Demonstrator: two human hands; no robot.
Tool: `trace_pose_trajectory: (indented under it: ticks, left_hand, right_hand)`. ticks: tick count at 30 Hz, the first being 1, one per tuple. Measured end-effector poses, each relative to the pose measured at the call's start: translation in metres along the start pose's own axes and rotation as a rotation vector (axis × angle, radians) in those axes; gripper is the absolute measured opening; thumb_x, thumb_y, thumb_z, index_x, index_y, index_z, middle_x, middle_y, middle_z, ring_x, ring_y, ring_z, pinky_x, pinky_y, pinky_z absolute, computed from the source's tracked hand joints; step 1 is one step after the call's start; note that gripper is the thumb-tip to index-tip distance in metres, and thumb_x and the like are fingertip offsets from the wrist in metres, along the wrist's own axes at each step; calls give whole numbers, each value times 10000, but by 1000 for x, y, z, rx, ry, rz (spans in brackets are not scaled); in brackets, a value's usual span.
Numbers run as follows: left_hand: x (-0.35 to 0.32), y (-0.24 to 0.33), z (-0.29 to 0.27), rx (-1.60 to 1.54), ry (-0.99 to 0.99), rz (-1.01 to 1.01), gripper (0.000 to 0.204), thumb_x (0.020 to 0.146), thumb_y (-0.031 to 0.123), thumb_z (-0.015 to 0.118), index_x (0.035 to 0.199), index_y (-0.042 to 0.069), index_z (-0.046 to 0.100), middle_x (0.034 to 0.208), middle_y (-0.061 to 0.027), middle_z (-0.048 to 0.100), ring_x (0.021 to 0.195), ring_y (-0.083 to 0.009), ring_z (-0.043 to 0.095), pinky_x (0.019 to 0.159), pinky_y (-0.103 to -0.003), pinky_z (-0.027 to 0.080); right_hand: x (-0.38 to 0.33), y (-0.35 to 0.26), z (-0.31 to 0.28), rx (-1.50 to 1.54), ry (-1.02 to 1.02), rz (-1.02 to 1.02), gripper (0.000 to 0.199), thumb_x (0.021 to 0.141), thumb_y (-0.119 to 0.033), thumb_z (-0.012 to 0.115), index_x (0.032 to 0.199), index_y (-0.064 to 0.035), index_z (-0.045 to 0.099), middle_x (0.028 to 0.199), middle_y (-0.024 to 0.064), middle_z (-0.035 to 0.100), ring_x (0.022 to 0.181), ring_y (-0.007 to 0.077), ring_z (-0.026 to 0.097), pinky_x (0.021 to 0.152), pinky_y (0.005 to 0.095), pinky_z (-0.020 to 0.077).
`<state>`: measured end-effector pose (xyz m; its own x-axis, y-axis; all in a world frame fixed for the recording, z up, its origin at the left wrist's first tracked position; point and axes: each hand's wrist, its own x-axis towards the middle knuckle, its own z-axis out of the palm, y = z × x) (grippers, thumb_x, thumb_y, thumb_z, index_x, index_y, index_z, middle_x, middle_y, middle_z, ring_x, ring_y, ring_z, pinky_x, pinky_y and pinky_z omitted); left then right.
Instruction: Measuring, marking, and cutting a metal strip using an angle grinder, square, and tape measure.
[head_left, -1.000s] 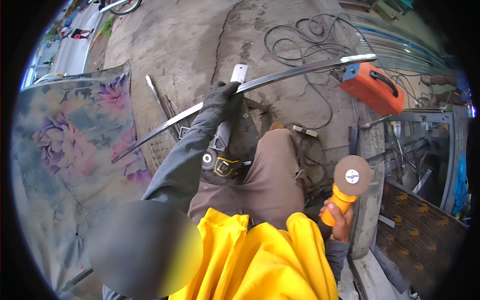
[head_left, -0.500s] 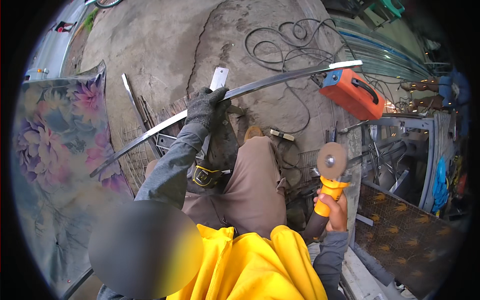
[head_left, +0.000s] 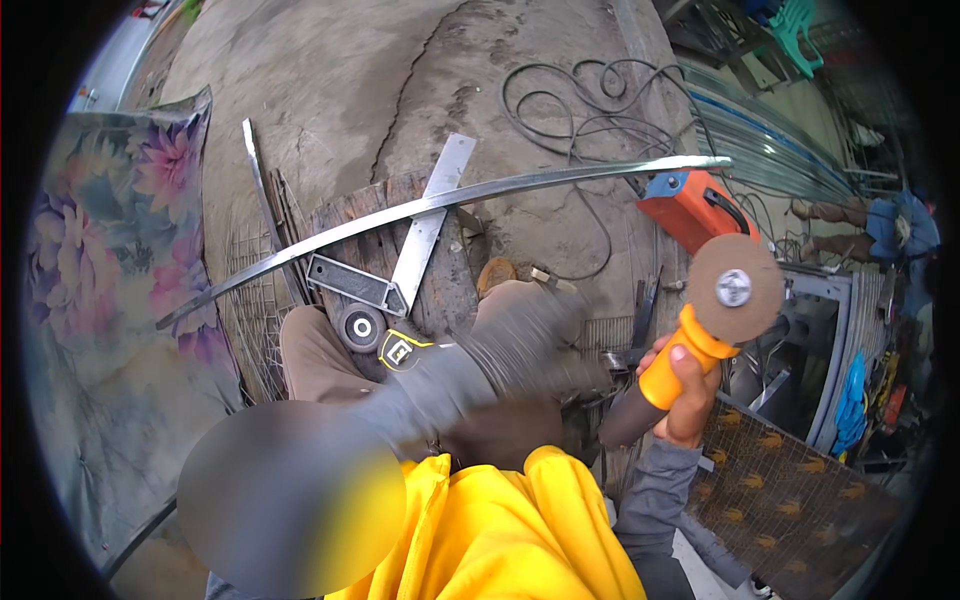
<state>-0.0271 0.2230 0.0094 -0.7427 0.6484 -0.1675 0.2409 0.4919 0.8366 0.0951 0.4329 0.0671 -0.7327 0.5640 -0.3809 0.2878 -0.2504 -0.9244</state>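
My right hand (head_left: 688,388), bare, grips a yellow and dark angle grinder (head_left: 668,372) with a brown disc (head_left: 722,318) facing up. My gloved left hand (head_left: 530,340) is over my lap, its fingers smeared by motion. A long metal tube (head_left: 385,220) crosses in front of me, its right end by the orange machine. Beneath it, a metal square (head_left: 420,255) lies on a worn wooden board (head_left: 345,218). By my left knee are a yellow and black tape measure (head_left: 402,351) and a round grey disc (head_left: 361,327).
An orange machine (head_left: 685,215) stands at right, near a looped dark cable (head_left: 575,135) on the concrete. Beyond are metal bars (head_left: 770,130) and another person's arm (head_left: 835,212). A floral cloth (head_left: 110,290) hangs at left; a patterned brown sheet (head_left: 790,500) lies lower right.
My left hand has let go of the tube and moved right, across my lap. My right hand has raised the grinder, bringing its disc up and to the right.
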Motion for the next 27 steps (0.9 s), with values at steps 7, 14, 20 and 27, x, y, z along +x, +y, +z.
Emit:
trace_pose_trajectory:
  ticks: [7,14,20,27]
  left_hand:
    - [-45,48,84,-551,-344,8,950,910,352,778,1633,51,240,1260,-297,685,1103,-467,711,971,-482,563]
    - [-63,25,96,-665,-381,9,978,931,280,744,1675,56,149,1310,-307,661,1113,-463,715,973,-478,558]
    - [-67,22,112,-653,-270,40,1015,931,253,735,1695,64,95,1327,-317,647,1122,-469,708,970,-480,556]
    - [-50,20,95,-669,-296,178,910,930,256,740,1657,43,236,1310,-298,660,1103,-466,715,952,-460,564]
  right_hand:
    - [6,-17,26,25,6,-117,549,922,-242,744,1355,27,536,1074,127,669,836,216,706,749,359,610]
    - [2,8,27,43,71,52,431,873,-160,738,1239,-17,561,958,107,668,743,216,696,680,366,603]
    - [4,11,29,78,89,-3,448,879,-203,718,1257,-23,559,911,104,645,709,210,671,648,371,588]
    - [14,8,25,12,60,-3,404,868,-186,744,1197,-18,584,893,96,655,692,199,678,633,351,591]
